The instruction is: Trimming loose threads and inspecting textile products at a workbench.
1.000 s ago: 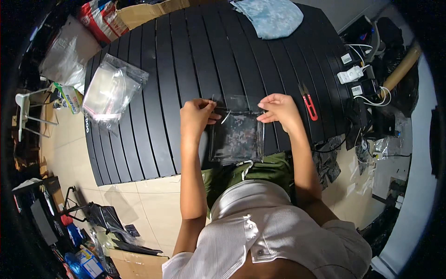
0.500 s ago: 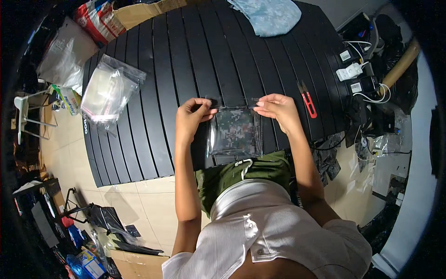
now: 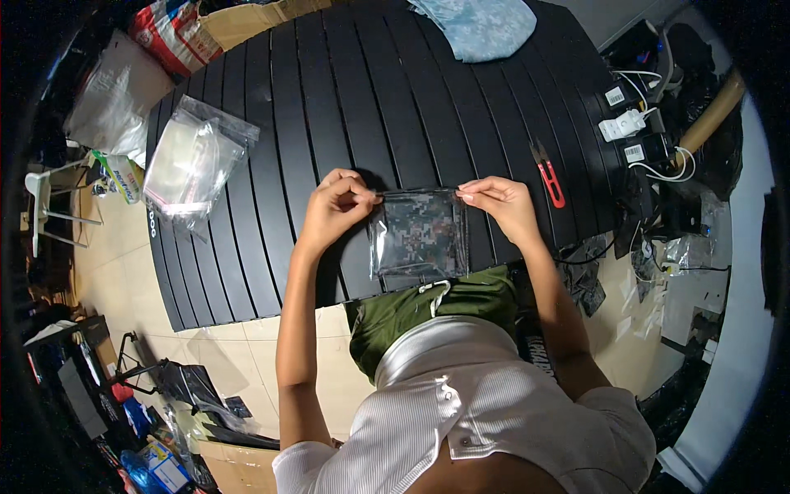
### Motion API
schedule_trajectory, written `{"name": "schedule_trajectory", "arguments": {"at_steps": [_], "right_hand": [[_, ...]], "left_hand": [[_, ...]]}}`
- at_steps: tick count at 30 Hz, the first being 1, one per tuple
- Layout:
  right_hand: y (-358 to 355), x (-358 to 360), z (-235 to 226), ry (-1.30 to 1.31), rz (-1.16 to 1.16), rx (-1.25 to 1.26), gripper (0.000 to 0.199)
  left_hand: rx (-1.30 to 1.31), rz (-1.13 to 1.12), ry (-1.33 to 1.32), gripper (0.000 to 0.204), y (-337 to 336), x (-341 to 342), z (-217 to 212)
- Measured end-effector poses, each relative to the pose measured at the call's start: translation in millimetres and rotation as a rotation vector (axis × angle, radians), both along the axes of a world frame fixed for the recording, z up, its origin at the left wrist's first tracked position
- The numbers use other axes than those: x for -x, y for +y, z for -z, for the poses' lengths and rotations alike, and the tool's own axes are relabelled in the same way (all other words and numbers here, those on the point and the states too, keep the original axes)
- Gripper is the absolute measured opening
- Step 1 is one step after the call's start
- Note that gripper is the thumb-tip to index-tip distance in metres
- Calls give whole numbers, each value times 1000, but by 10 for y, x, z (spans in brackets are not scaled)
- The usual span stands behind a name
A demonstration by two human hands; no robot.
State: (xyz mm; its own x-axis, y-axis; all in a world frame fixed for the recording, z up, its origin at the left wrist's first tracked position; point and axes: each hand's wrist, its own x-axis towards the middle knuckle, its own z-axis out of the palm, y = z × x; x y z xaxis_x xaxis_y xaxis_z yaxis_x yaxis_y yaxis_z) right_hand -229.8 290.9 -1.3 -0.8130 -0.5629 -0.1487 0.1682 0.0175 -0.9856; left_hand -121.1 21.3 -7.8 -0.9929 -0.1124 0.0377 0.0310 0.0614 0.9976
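A clear plastic bag [image 3: 419, 268] with folded camouflage-patterned fabric [image 3: 420, 230] inside lies at the near edge of the black slatted table [image 3: 288, 148]. At its upper left corner, my left hand [image 3: 339, 206] pinches the bag's top edge. My right hand [image 3: 500, 206] holds the upper right corner between thumb and fingers. Between the two hands the far edge of the bag is drawn straight. Just right of my right hand lies a pair of red-handled thread snips [image 3: 550, 183], blades pointing away from me.
A stack of clear plastic bags [image 3: 193, 160] lies on the table's left side. Light blue patterned fabric [image 3: 485, 31] rests at the far edge. Power adapters with white cables [image 3: 623, 125] sit along the right edge. Cardboard [image 3: 255, 23] stands beyond the far left corner.
My hands have moved apart along the bag's top edge to its corners. The flap that stood up at the top now lies folded over, nearly level with the fabric.
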Motion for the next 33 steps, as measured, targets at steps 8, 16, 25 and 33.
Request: {"name": "schedule_trajectory", "arguments": {"at_steps": [8, 16, 25, 33], "right_hand": [[107, -48, 23, 147, -63, -1, 11], [139, -69, -70, 587, -143, -167, 12], [132, -136, -73, 844, -167, -229, 13], [144, -243, -13, 1031, -174, -297, 18]], "left_hand": [[299, 158, 23, 5, -94, -5, -159], [326, 299, 135, 4, -169, 28, -133], [273, 269, 79, 10, -214, 28, -61], [398, 229, 220, 13, -174, 36, -95]]}}
